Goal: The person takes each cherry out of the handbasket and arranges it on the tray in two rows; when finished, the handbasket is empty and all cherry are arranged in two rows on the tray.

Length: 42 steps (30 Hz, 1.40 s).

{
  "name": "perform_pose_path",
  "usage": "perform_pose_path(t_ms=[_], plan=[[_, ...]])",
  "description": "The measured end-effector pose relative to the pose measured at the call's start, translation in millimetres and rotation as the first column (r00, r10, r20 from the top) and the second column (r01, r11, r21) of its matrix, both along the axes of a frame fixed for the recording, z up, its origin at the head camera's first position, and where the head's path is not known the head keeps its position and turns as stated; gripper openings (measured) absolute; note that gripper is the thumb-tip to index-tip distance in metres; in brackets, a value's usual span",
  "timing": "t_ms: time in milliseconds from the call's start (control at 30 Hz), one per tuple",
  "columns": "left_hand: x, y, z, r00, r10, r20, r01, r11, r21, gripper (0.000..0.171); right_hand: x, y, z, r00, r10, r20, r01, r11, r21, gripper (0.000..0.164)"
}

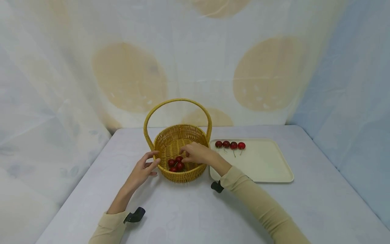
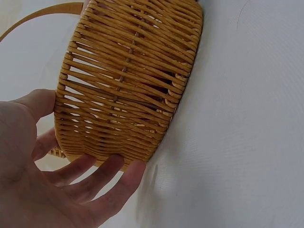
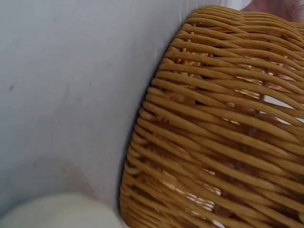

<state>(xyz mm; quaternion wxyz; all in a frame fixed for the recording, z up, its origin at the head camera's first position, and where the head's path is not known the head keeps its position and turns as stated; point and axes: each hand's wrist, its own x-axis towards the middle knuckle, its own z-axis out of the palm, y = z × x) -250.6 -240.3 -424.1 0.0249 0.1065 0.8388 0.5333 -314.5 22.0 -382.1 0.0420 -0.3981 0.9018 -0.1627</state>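
A yellow wicker basket (image 1: 197,169) with a tall arched handle stands on the table, with several dark red cherries (image 1: 180,166) gathered at its front left. My left hand (image 1: 142,171) holds the basket's left side. Its thumb lies at the rim and several fingers (image 2: 107,175) rest along the outer wall. Reaching over the right rim, my right hand (image 1: 196,153) is inside the basket beside the cherries. Its fingers are loosely bent with a gap between thumb and index finger, and nothing shows between them. The basket wall hides most of this hand in the right wrist view.
To the right of the basket lies a cream tray (image 1: 265,166). Several cherries with stems (image 1: 233,145) form a row at its back left corner. Patterned cloth (image 1: 201,67) hangs behind the table and along both sides.
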Motion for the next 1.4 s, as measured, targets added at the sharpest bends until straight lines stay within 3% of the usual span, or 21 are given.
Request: perform_pose_path(t_ms=[267,1400], plan=[[-1.3,0,-0.1,1.000,-0.001,-0.011,0.001,1.000,-0.001,0.055,-4.8,-10,-4.9,0.998,-0.055,0.012,0.055,0.998,0.028,0.032],[-2.2,-1,-0.5,1.000,-0.002,-0.010,0.002,1.000,-0.002,0.057,-6.0,-16,-16.3,0.995,-0.076,-0.065,0.082,0.993,0.084,0.029]])
